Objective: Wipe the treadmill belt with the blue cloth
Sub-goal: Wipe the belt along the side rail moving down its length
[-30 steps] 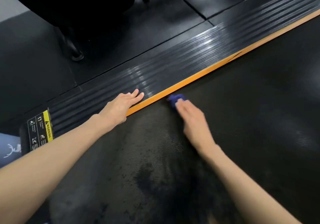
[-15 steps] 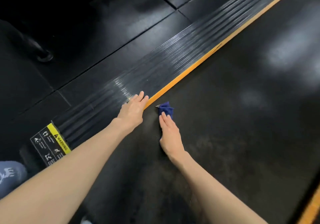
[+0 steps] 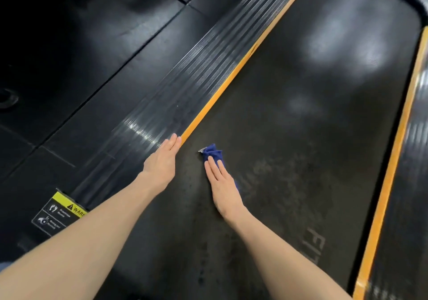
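- One black, fine-textured treadmill belt [image 3: 312, 137] runs diagonally from the lower left to the upper right. Grey lettering [image 3: 315, 245] is printed on it near the right forearm; only "FIT" can be read.
- One small, crumpled blue cloth [image 3: 213, 153] lies on the belt, in its left half, near the left edge strip but apart from it. A pale tag shows at the cloth's left corner.
- One right hand [image 3: 223, 184] lies palm-down on the cloth. Its fingers [image 3: 215, 167] are straight and close together, pressing the cloth flat to the belt. Most of the cloth is covered, and blue shows ahead of the fingertips and along the hand's right side.
- One left hand [image 3: 162, 160] rests palm-down on the left side rail. Its fingers [image 3: 173, 141] are straight, closed together and hold nothing. The fingertips are at the near end of the left strip.
- Two orange edge strips border the belt: left [image 3: 231, 77] and right [image 3: 391, 167].
- Two black ribbed side rails lie outside the strips: left [image 3: 166, 86] and right [image 3: 414, 184].
- One yellow-and-black warning label [image 3: 59, 211] sits at the near end of the left rail, partly hidden by the left forearm.
- Black rubber floor tiles [image 3: 81, 40] lie to the left of the treadmill.
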